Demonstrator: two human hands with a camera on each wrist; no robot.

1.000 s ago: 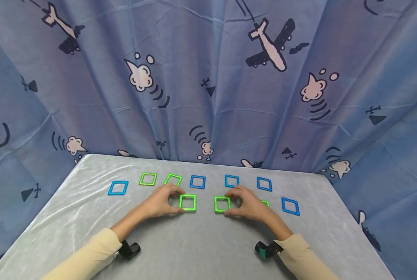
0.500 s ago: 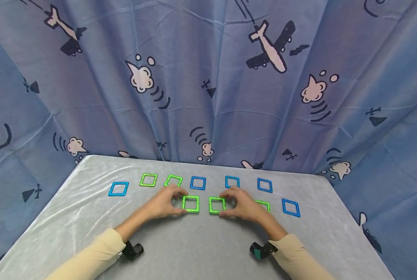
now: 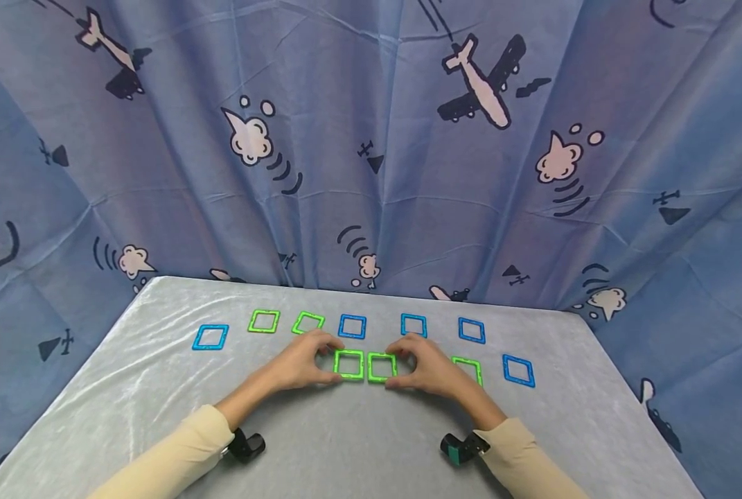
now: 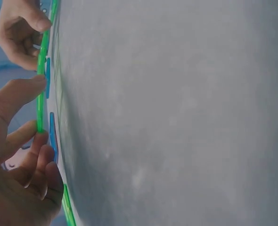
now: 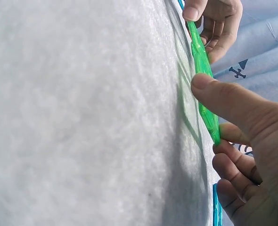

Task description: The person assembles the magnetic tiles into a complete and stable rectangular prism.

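Two green square magnetic tiles are side by side near the middle of the table, a narrow gap between their facing edges in the head view. My left hand [image 3: 308,360] pinches the left green tile [image 3: 361,366] by its outer side, thumb at the near edge and fingers at the far edge. On the other side my right hand [image 3: 431,367] holds the right green tile [image 3: 371,368] in the same way. In the right wrist view that tile [image 5: 202,61] is seen nearly edge-on, its greenish shadow on the cloth beside it.
Behind the hands lie blue tiles [image 3: 352,337] [image 3: 413,315] [image 3: 472,339] and green tiles [image 3: 263,331] [image 3: 309,313]. A blue tile [image 3: 210,347] lies far left; a green tile [image 3: 479,374] and another blue tile [image 3: 519,382] lie right. A patterned curtain [image 3: 371,138] hangs behind the table [image 3: 358,443].
Both hands have moved inward, left hand rightward and right hand leftward, bringing the two green tiles from well apart to almost edge to edge. The other tiles have stayed put.
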